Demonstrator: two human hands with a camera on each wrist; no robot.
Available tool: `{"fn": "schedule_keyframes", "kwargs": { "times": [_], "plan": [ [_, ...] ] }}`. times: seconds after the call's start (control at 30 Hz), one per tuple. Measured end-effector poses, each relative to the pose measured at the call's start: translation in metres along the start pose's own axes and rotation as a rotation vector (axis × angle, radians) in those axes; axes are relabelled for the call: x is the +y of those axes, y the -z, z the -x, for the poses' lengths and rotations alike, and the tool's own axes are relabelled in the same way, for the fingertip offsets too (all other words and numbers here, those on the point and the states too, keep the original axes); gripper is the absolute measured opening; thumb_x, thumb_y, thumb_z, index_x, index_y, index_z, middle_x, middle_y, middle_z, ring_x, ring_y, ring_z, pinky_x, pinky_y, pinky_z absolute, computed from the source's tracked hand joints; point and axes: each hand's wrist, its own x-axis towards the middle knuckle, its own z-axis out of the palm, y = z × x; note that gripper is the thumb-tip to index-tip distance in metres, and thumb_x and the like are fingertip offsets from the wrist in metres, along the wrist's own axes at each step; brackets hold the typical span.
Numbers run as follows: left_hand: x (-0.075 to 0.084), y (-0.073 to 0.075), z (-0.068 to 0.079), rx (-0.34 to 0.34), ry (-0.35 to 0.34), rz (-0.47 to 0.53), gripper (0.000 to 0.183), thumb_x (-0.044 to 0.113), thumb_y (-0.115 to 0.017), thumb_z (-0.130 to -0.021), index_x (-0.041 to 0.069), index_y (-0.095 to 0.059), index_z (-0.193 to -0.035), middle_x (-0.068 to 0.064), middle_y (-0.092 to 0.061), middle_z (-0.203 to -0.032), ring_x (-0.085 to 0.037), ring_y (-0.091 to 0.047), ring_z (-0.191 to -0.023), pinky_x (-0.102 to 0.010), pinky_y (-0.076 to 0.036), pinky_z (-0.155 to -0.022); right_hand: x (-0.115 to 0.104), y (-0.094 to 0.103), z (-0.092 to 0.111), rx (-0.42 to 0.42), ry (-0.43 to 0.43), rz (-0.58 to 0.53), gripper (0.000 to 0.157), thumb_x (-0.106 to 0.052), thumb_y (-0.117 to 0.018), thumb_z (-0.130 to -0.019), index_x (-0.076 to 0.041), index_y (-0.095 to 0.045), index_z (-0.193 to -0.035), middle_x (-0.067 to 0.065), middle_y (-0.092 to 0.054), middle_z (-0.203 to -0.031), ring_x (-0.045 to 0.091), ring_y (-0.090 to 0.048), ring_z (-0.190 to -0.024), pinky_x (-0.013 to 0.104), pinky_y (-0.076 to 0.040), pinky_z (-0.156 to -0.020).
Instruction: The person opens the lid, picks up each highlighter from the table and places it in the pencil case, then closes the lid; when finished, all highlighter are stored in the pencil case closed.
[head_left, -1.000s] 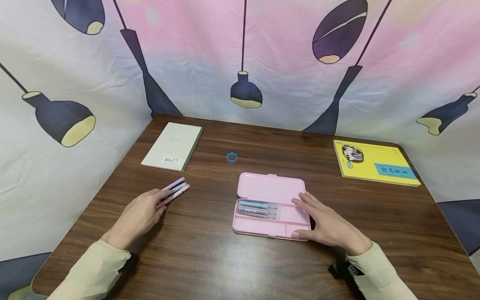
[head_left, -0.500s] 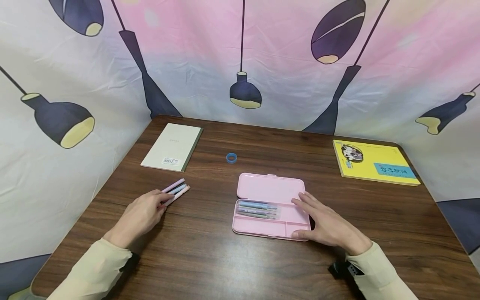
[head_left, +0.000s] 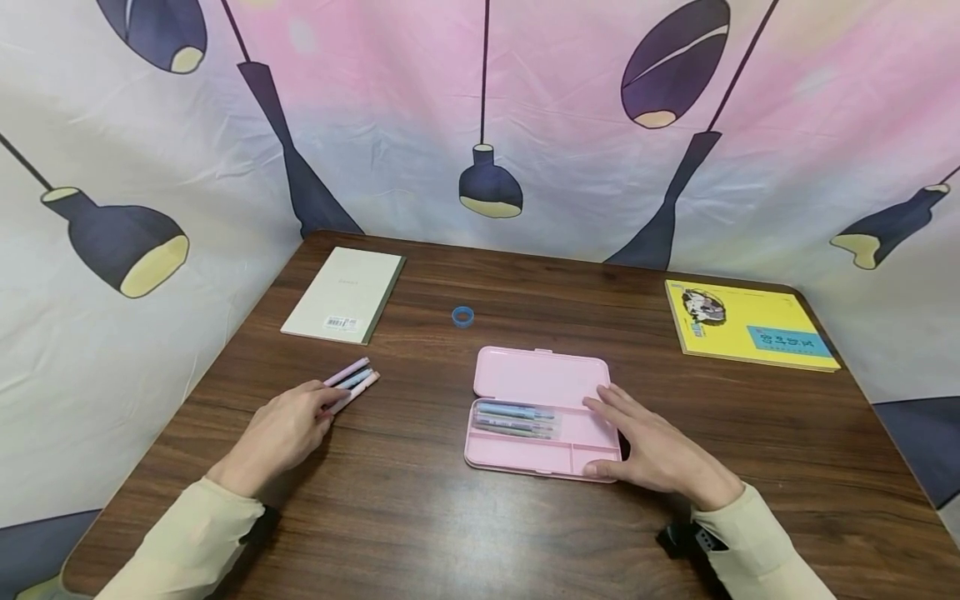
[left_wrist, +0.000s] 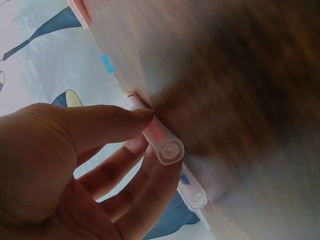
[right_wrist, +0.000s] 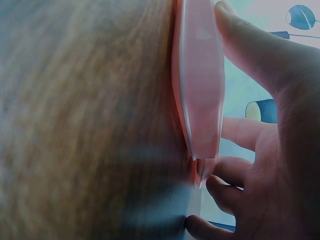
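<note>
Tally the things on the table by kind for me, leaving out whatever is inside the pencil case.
Pens at the left hand: 3
Open pink pencil case: 1
Blue ring: 1
White notebook: 1
Yellow book: 1
Total: 7

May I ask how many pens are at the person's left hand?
3, side by side at the left hand, as the head view shows: a lilac pen at the back, a light blue pen in the middle and a whitish pen in front. The hand might hide more.
</note>
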Motion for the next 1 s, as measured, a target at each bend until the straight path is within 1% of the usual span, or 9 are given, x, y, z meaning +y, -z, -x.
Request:
{"fn": "schedule_keyframes", "kwargs": {
  "times": [0.23,0.33,0.4,0.5,0.57,0.67,0.73,0.87,1.0],
  "plan": [
    [0.003,0.003,-0.003,0.005,-0.028,-0.006,0.034,-0.002,-0.069,-0.082,0.009,-0.074,-0.114,-0.002,-0.064,-0.091,-0.016,-0.054,-0.069,-0.038,-0.044,-0.052,0.000,0.000,0.000,0.002,0.001,0.000,0.093,-0.071,-0.068,-0.079,-0.018,-0.044,-0.152,0.015,-0.030,-0.161,0.037,-0.024,-0.149,0.061,-0.033,-0.111],
    [0.009,0.006,-0.004,0.018,-0.049,-0.012,0.035,-0.001,-0.070,-0.083,0.010,-0.074,-0.115,-0.001,-0.063,-0.090,-0.016,-0.053,-0.070,-0.037,-0.044,-0.052,0.000,0.000,0.001,0.004,0.001,-0.002,0.093,-0.071,-0.068,-0.078,-0.018,-0.044,-0.152,0.015,-0.031,-0.161,0.037,-0.024,-0.149,0.061,-0.033,-0.111],
    [0.014,0.008,-0.005,0.036,-0.075,-0.020,0.035,-0.001,-0.070,-0.083,0.011,-0.074,-0.116,-0.003,-0.065,-0.093,-0.018,-0.058,-0.072,-0.039,-0.047,-0.054,0.000,-0.001,0.001,0.004,-0.001,-0.005,0.093,-0.071,-0.069,-0.078,-0.019,-0.044,-0.152,0.015,-0.031,-0.161,0.037,-0.024,-0.149,0.061,-0.033,-0.111],
    [0.025,0.012,-0.007,0.055,-0.121,-0.020,0.036,-0.001,-0.072,-0.082,0.011,-0.074,-0.116,-0.007,-0.068,-0.101,-0.024,-0.066,-0.082,-0.044,-0.051,-0.057,0.000,0.000,0.001,0.002,-0.001,-0.009,0.094,-0.071,-0.069,-0.078,-0.019,-0.044,-0.152,0.015,-0.030,-0.161,0.037,-0.024,-0.149,0.061,-0.033,-0.111],
    [0.034,0.014,-0.010,0.063,-0.148,-0.016,0.038,-0.002,-0.073,-0.082,0.012,-0.074,-0.117,-0.011,-0.070,-0.110,-0.030,-0.069,-0.095,-0.047,-0.054,-0.060,0.000,0.000,0.001,-0.001,-0.003,-0.008,0.094,-0.071,-0.068,-0.078,-0.019,-0.044,-0.152,0.015,-0.030,-0.161,0.037,-0.024,-0.149,0.061,-0.033,-0.111],
    [0.047,0.013,-0.017,0.076,-0.187,0.005,0.039,-0.003,-0.073,-0.081,0.013,-0.074,-0.117,-0.008,-0.070,-0.111,-0.031,-0.068,-0.106,-0.045,-0.055,-0.060,0.000,0.000,0.000,-0.001,-0.003,-0.009,0.093,-0.071,-0.069,-0.078,-0.019,-0.044,-0.152,0.015,-0.030,-0.161,0.037,-0.024,-0.149,0.061,-0.033,-0.111],
    [0.056,0.010,-0.023,0.094,-0.231,0.014,0.039,-0.004,-0.073,-0.080,0.012,-0.074,-0.115,-0.005,-0.071,-0.106,-0.027,-0.069,-0.101,-0.042,-0.055,-0.064,0.001,-0.001,0.000,0.001,-0.001,-0.009,0.093,-0.071,-0.069,-0.078,-0.019,-0.044,-0.152,0.015,-0.030,-0.161,0.037,-0.024,-0.149,0.062,-0.033,-0.110],
    [0.076,0.002,-0.035,0.131,-0.340,0.017,0.037,-0.002,-0.075,-0.079,0.013,-0.075,-0.113,-0.001,-0.069,-0.097,-0.018,-0.067,-0.083,-0.035,-0.054,-0.066,0.001,-0.001,0.001,0.002,0.004,-0.011,0.094,-0.072,-0.068,-0.078,-0.019,-0.044,-0.152,0.014,-0.030,-0.161,0.037,-0.024,-0.149,0.062,-0.033,-0.111],
    [0.098,-0.004,-0.044,0.132,-0.440,0.021,0.037,0.001,-0.075,-0.081,0.017,-0.075,-0.115,0.001,-0.069,-0.098,-0.015,-0.066,-0.083,-0.031,-0.053,-0.059,0.001,-0.001,0.001,0.001,-0.002,-0.010,0.096,-0.074,-0.067,-0.077,-0.019,-0.043,-0.152,0.014,-0.030,-0.161,0.036,-0.023,-0.150,0.062,-0.033,-0.111]
  ]
}}
